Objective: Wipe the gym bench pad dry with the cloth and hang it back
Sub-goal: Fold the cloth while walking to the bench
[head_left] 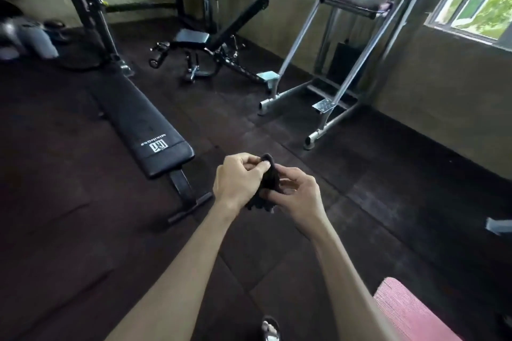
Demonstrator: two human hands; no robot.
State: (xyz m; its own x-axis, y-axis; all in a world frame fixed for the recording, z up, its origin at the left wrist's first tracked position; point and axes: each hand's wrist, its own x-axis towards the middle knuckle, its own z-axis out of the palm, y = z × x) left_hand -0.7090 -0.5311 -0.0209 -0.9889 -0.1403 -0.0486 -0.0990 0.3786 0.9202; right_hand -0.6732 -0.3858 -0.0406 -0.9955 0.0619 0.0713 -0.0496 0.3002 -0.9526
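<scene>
Dark cloth point(270, 177) sits bunched between both hands out in front of the body, over the rubber floor point(346, 202) and well apart from the flat bench pad point(138, 122), which lies off to the left with its logo end nearest. The left hand point(238, 177) has its grip closed on the upper part of the cloth, thumb pressed over the top fold, and the right hand point(297, 192) has its grip pinched on the lower side, with a ragged end hanging below the knuckles. Judging from this, the cloth is being gathered or rearranged rather than used, and nothing here shows whether the pad is wet or already dry. The risk is that so small a wad, held only by fingertips, slips to the floor and picks up grit that then goes onto the pad. A tightly balled cloth would also smear rather than lift moisture. No hook or rail for hanging is clearly identifiable.
</scene>
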